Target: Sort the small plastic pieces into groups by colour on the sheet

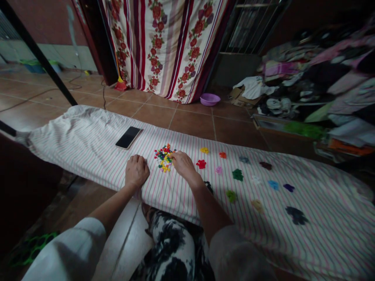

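Note:
A mixed heap of small coloured pieces (164, 157), too small to name by kind, lies on a striped cloth (99, 164). At the heap's right edge, my right hand (185, 167) has its thumb and fingers pinched together among the pieces; whatever is between the fingertips is too small to make out. My left hand (137, 171) rests on the cloth left of the heap with its fingers curled under, hiding anything inside. Single-colour clusters spread to the right, among them red (201, 164), yellow (204, 150), orange (223, 155), dark green (237, 175) and black (296, 215) ones. My right forearm partly covers another dark cluster (208, 186).
A phone (129, 137) lies on the cloth beyond my left hand. Past the cloth's far edge are a tiled floor, a purple basin (210, 99) and a hanging floral curtain (170, 47). Clothes (322, 74) are heaped at the right. A dark pole (41, 54) slants at the left.

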A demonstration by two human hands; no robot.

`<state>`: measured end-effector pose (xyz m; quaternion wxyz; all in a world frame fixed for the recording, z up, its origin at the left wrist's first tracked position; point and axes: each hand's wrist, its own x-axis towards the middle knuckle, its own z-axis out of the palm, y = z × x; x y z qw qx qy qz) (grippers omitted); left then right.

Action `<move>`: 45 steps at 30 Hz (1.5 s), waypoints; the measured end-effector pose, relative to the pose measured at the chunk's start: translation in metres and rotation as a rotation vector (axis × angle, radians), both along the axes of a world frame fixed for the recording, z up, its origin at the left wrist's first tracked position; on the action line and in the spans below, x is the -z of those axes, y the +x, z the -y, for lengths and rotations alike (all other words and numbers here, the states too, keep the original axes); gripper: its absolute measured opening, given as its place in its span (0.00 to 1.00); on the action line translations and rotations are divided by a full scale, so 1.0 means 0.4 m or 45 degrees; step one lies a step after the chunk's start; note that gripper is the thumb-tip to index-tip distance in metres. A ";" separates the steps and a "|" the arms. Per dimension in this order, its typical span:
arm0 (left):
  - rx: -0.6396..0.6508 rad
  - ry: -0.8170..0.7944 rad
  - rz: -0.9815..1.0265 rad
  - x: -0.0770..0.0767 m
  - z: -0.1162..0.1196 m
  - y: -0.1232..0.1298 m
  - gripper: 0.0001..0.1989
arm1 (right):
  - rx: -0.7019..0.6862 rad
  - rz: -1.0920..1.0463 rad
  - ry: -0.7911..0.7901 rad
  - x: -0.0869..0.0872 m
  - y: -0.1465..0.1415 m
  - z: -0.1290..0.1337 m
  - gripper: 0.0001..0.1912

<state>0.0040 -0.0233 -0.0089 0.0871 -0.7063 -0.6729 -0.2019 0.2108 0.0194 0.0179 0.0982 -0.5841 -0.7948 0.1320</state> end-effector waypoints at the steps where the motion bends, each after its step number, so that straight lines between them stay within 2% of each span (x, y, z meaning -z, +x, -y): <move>1: 0.001 -0.004 -0.003 0.000 0.000 0.000 0.04 | 0.013 -0.006 -0.006 0.001 0.000 0.000 0.17; 8: -0.003 0.014 -0.019 0.006 -0.001 -0.002 0.05 | 0.062 -0.057 0.039 -0.008 -0.001 0.006 0.12; 17: -0.002 0.019 -0.056 0.006 0.001 -0.003 0.06 | 0.029 -0.343 0.106 0.006 0.024 0.019 0.07; 25: 0.007 -0.002 -0.078 -0.001 0.004 -0.004 0.06 | -0.009 -0.341 0.198 0.014 0.066 0.050 0.12; 29: 0.019 -0.001 -0.083 -0.004 0.004 -0.007 0.07 | -0.016 -0.322 0.204 0.007 0.109 0.063 0.14; 36: 0.026 0.016 -0.108 0.004 -0.001 -0.013 0.08 | 0.078 -0.312 0.260 -0.017 0.204 0.081 0.15; 40: 0.029 0.005 -0.128 0.004 -0.003 -0.015 0.10 | 0.088 -0.353 0.276 -0.039 0.277 0.106 0.14; 45: 0.018 -0.006 -0.137 0.001 -0.001 -0.014 0.10 | 0.196 -0.282 0.216 -0.052 0.383 0.159 0.14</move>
